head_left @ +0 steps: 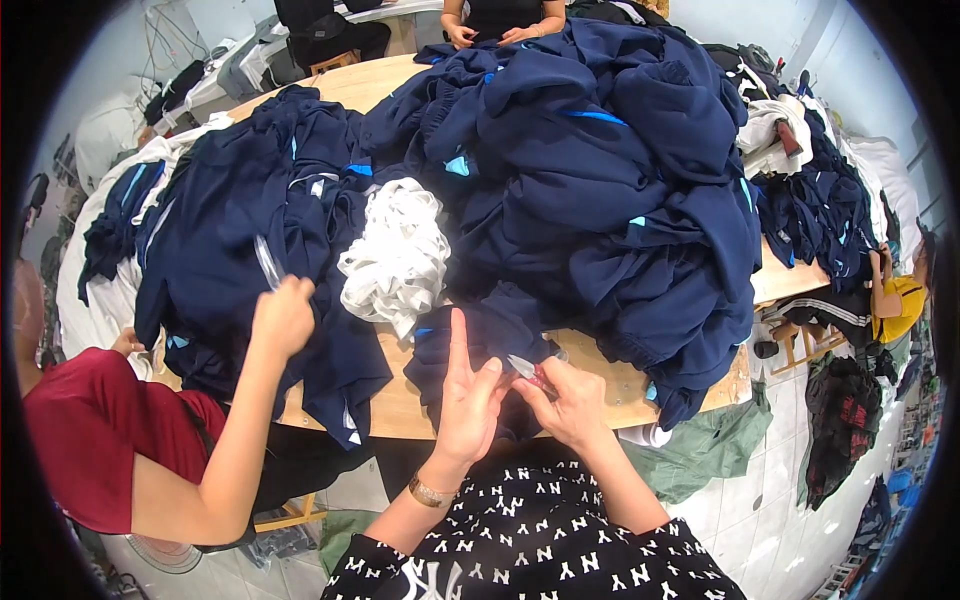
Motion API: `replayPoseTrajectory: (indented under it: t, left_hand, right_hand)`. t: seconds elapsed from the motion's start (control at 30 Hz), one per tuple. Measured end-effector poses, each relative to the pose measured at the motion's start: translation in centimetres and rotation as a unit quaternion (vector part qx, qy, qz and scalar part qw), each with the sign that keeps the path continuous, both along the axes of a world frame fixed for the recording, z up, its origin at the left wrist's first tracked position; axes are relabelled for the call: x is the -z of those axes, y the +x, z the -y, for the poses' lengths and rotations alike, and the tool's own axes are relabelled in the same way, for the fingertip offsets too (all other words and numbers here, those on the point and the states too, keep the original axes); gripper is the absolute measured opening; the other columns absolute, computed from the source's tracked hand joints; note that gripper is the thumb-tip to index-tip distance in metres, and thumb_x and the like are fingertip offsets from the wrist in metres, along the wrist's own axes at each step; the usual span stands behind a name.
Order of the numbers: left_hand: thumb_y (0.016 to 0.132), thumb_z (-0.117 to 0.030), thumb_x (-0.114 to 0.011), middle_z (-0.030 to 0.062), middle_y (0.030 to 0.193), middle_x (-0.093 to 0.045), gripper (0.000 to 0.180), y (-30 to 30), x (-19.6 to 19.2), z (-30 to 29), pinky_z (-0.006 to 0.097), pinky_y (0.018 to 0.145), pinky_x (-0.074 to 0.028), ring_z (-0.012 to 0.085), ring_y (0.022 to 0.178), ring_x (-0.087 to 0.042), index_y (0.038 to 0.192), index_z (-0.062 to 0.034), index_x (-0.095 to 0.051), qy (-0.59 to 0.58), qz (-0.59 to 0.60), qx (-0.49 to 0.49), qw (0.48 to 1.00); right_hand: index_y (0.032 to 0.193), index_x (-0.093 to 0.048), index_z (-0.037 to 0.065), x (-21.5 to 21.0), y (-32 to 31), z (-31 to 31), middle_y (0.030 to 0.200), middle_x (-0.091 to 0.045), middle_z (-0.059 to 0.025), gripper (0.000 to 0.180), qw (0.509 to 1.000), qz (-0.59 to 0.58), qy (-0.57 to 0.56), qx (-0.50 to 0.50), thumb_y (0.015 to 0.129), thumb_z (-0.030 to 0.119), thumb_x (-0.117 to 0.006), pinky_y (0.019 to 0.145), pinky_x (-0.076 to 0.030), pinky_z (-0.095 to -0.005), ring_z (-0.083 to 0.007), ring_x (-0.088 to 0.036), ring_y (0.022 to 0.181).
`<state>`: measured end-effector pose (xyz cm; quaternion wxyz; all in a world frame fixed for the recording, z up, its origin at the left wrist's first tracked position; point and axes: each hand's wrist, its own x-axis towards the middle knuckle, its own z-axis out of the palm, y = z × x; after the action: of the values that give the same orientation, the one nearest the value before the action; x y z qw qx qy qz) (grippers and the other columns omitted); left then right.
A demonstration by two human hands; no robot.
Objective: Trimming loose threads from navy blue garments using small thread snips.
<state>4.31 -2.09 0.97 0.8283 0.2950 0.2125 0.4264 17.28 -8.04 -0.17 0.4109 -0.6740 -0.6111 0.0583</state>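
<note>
The wearer's two hands meet just above the near edge of a wooden desk (610,385). The right hand (573,398) grips a pair of snips (521,366), its fingers bent narrowly around the reddish handle, with the pale blades angled up toward the left. The left hand (468,408) is partly wide: the forefinger points straight up and the thumb leans toward the blades. Whether its folded fingers hold anything, one cannot tell. A gold-toned band (432,491) circles the left wrist.

A navy garment (505,315) lies on the desk right in front of the wearer, behind and beneath the hands; whether either hand touches it cannot be made out. Just beyond, slightly left, sits a tangled heap of white strips (395,250). To the right and farther back rises a large navy pile (610,170) with small bright-blue patches, and a lower navy heap (240,200) spreads on the left.

Beside the wearer, on the left, a co-worker in a dark red top (95,440) reaches over that lower heap, the raised hand (284,315) holding a blurred silver tool (268,262). Across the desk another person's hands (500,36) show at the far edge. At far right, someone wears a yellow top (903,305). A green sheet (710,450) lies on the tiled floor (765,520).
</note>
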Motion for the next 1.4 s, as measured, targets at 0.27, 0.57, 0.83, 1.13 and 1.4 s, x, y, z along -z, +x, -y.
replayPoseTrajectory:
  t: [0.27, 0.57, 0.83, 1.13, 1.4]
  left_hand:
    - [0.093, 0.002, -0.040, 0.0061, 0.100, -0.055, 0.072, 0.1, -0.4, 0.1, 0.029, 0.085, -0.048, 0.0110, 0.088, -0.056, 0.146, -0.0215, 0.002, 0.006, -0.002, -0.008, 1.000]
    - [0.094, -0.003, -0.039, 0.0122, 0.105, -0.058, 0.071, -0.1, -0.2, 0.0, 0.035, 0.085, -0.051, 0.0190, 0.096, -0.060, 0.145, -0.0218, 0.006, 0.030, -0.013, 0.001, 0.999]
    - [0.095, -0.008, -0.040, 0.0060, 0.086, -0.056, 0.068, -0.8, -1.2, -0.9, 0.024, 0.050, -0.053, 0.0233, 0.075, -0.067, 0.145, -0.0234, 0.003, -0.006, -0.064, 0.002, 0.998]
    - [0.092, -0.008, -0.052, -0.0011, 0.076, -0.050, 0.042, -3.2, -0.1, -3.3, 0.017, 0.045, -0.035, 0.0036, 0.052, -0.043, 0.129, -0.0091, -0.032, 0.161, -0.230, -0.120, 0.952]
    - [0.082, -0.023, -0.068, 0.0151, 0.099, -0.060, 0.045, -4.6, 0.7, -1.9, 0.033, 0.081, -0.045, 0.0230, 0.095, -0.058, 0.111, 0.0041, -0.046, 0.282, -0.481, -0.081, 0.826]
  right_hand:
    - [0.064, -0.049, 0.007, 0.2, -0.1, 0.0, 0.054, -0.052, -0.0075, 0.035, 1.000, 0.001, 0.008, 0.005, 0.078, 0.032, -0.069, 0.042, -0.038, -0.0338, -0.0253, -0.052, 0.044]
    - [0.067, -0.049, 0.005, 0.4, 0.0, 0.1, 0.054, -0.050, -0.0090, 0.032, 0.999, -0.043, -0.011, 0.015, 0.080, 0.028, -0.067, 0.043, -0.038, -0.0326, -0.0261, -0.050, 0.044]
    - [0.095, -0.047, 0.004, 2.1, -0.4, -1.6, 0.090, -0.048, -0.0013, 0.018, 0.895, -0.444, 0.028, -0.025, 0.086, 0.012, -0.060, 0.078, -0.038, -0.0229, -0.0087, -0.045, 0.084]
    - [0.083, -0.037, 0.009, 2.0, -1.0, -6.1, 0.076, -0.034, 0.0050, 0.035, 0.863, -0.484, -0.007, -0.147, 0.076, 0.012, -0.072, 0.055, -0.028, -0.0187, -0.0035, -0.030, 0.063]
    - [0.084, -0.035, 0.009, -0.7, -2.7, -7.4, 0.091, -0.053, -0.0058, 0.026, 0.733, -0.669, -0.040, -0.116, 0.087, 0.009, -0.061, 0.069, -0.057, -0.0293, -0.0113, -0.057, 0.082]
